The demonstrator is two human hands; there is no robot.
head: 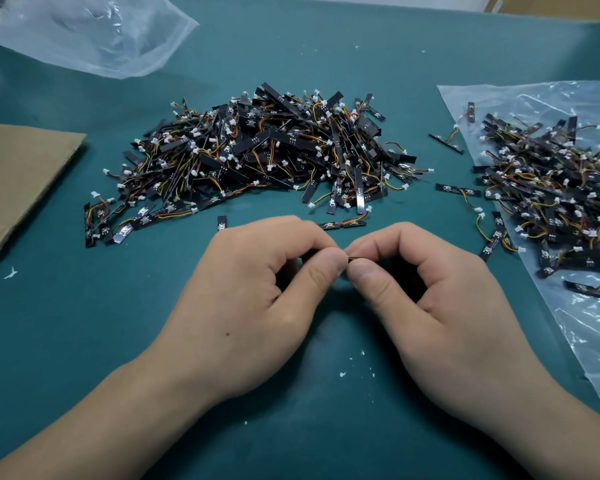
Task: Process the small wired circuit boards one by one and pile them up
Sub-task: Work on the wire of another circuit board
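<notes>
Left hand (257,306) and right hand (440,306) are pinching one small dark board (355,259) between thumbs and forefingers, just in front of the central pile (267,157). Second heap (551,202) is lying on a clear bag (586,323) right of that pile; cardboard (21,181) is lying left of it.

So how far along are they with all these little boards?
Hard to say exactly. The big central pile probably holds finished boards. One circuit board is in hand now, pinched between left hand and right hand. The heap on the plastic bag at right looks like what's left, a good many.
</notes>
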